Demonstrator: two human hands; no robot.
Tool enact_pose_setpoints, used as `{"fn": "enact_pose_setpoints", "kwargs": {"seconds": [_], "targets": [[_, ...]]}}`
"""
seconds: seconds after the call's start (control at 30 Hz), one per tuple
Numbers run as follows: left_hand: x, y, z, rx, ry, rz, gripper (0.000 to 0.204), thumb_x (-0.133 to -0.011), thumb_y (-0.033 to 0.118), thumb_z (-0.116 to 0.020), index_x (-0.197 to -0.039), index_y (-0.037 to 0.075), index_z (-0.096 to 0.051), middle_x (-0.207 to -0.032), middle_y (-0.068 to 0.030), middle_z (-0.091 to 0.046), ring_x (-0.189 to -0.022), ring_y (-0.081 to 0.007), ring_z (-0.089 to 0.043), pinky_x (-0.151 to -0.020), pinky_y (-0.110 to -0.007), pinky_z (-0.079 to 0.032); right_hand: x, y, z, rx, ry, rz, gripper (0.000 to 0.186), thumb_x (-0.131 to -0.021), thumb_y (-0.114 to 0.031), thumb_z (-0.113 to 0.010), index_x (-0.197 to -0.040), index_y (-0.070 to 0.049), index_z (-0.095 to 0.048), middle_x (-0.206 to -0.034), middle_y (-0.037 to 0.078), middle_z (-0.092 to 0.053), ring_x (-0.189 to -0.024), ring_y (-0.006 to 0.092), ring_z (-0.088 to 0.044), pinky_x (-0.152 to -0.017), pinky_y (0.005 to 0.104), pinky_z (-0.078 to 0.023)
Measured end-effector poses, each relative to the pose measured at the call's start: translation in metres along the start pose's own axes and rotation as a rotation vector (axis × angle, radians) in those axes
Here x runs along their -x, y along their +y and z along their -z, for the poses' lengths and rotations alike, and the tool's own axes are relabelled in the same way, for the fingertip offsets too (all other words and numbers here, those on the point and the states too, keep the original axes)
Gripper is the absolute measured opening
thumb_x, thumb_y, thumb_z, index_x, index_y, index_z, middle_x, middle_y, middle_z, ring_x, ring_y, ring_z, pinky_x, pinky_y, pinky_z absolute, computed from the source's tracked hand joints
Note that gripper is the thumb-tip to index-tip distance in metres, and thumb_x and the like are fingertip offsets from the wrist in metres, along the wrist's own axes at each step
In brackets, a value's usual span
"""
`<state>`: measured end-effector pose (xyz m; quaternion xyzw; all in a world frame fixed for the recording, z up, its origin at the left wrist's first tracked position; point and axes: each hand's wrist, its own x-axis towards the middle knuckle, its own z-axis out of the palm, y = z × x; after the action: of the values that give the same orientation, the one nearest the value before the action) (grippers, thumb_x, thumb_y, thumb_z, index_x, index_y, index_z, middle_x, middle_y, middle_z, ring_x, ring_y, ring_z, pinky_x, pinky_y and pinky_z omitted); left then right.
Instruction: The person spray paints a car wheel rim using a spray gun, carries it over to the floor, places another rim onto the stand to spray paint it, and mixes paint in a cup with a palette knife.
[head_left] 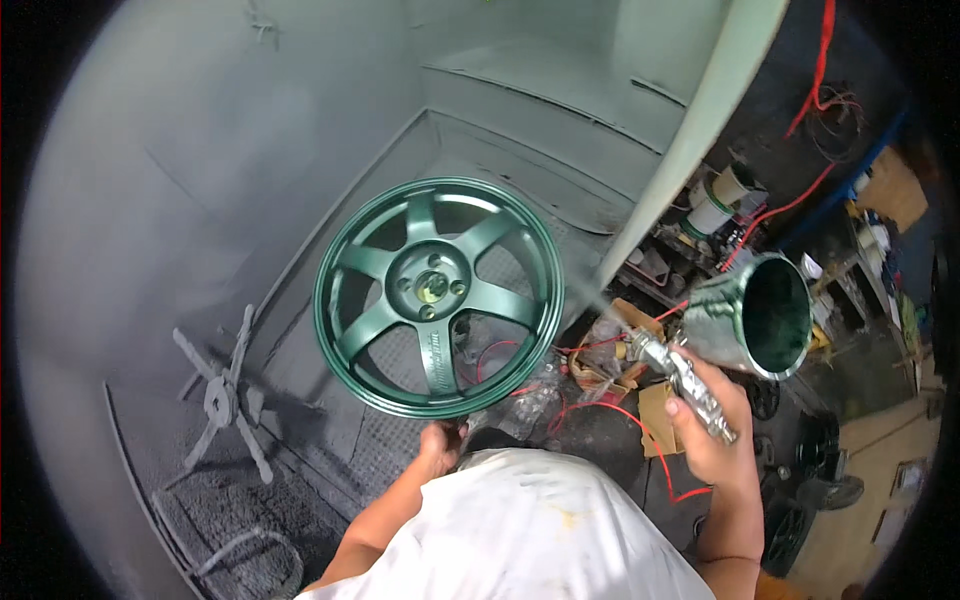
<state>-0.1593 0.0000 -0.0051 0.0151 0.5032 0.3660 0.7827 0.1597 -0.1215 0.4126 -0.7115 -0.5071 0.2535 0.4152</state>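
Note:
A metallic green six-spoke car wheel rim [436, 345] is in front of me, its face turned up toward me. My right hand [718, 425] grips a metal spray gun [655, 353], its nozzle pointed left toward the wheel. A pale streak of mist shows off the nozzle. Attached to the gun is a large metal cup [715, 318], tilted and stained dark green inside. Just below the wheel's near edge, my left hand [443, 446] is closed; what it grips is hidden under the wheel and by my white shirt.
A dusty grey stand with several arms [218, 400] is at the left, before a grey booth wall [150, 200]. Red hose [650, 430] trails across the floor. A pale upright panel edge [690, 145] rises right of the wheel; cans [708, 212] sit beyond it.

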Motion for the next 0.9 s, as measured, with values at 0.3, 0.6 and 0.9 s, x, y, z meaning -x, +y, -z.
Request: {"fn": "enact_pose_setpoints", "kwargs": {"seconds": [0.3, 0.6, 0.9], "targets": [[-0.085, -0.010, 0.081, 0.032, -0.104, 0.042, 0.024, -0.079, 0.011, -0.056, -0.099, 0.001, -0.062, -0.088, -0.0110, -0.064, -0.081, -0.0246, -0.063, -0.074, -0.034, -0.054, 0.009, 0.026, -0.013, -0.285, -0.599, 0.008, 0.051, -0.100, -0.024, -0.067, -0.145, -0.004, -0.055, -0.139, 0.016, -0.063, -0.128, 0.0264, -0.060, -0.109, 0.0370, -0.045], [-0.055, -0.015, 0.014, -0.044, -0.195, -0.009, 0.031, -0.081, -0.002, -0.053, -0.110, -0.005, -0.062, -0.113, -0.0140, -0.067, -0.106, -0.0267, -0.065, -0.090, -0.034, -0.056, 0.007, 0.029, -0.006, -0.158, -0.068, 0.257, 0.052, -0.098, -0.015, -0.067, -0.146, -0.005, -0.053, -0.128, 0.018, -0.069, -0.111, 0.0291, -0.071, -0.094, 0.0357, -0.054], [-0.081, 0.010, 0.060, -0.018, -0.191, 0.031, 0.028, -0.087, 0.005, -0.051, -0.111, -0.003, -0.064, -0.112, -0.0141, -0.067, -0.105, -0.0276, -0.064, -0.089, -0.034, -0.055, 0.011, 0.032, -0.024, -0.395, -0.517, -0.063, 0.050, -0.096, -0.020, -0.069, -0.143, -0.006, -0.057, -0.132, 0.015, -0.067, -0.122, 0.0237, -0.063, -0.105, 0.0374, -0.047]]}}
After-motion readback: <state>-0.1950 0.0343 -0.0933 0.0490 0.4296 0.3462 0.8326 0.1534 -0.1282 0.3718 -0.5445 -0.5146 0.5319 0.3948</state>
